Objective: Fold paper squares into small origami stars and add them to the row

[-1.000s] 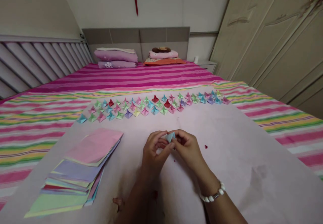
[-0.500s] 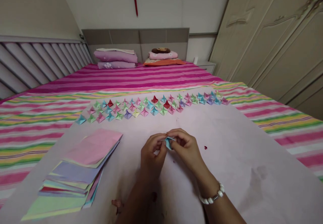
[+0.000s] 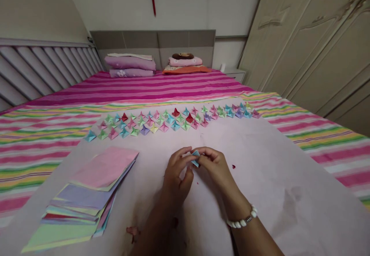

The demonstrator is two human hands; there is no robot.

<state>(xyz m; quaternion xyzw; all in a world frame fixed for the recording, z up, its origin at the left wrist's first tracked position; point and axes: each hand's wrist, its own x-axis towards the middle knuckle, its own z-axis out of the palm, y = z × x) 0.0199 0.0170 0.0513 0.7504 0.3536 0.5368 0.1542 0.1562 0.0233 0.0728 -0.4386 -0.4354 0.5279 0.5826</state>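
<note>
A small folded piece of light blue paper [image 3: 195, 158] is pinched between both my hands over a pale pink board [image 3: 260, 163] laid on the bed. My left hand [image 3: 176, 175] grips it from the left with thumb and fingertips. My right hand [image 3: 215, 167], with a white bead bracelet [image 3: 242, 219] on the wrist, pinches it from the right. Beyond my hands, rows of several small folded paper shapes [image 3: 173, 119] in pink, green, blue, red and purple lie across the board.
A fanned stack of coloured paper sheets [image 3: 86, 198] lies at the left, pink on top. The bed has a striped pink cover [image 3: 162, 88], with folded pillows [image 3: 130, 65] at the headboard. A cream wardrobe [image 3: 318, 44] stands on the right.
The blue piece has been turned and pressed smaller between the fingertips; both hands stay at the same spot. The view shifted slightly.
</note>
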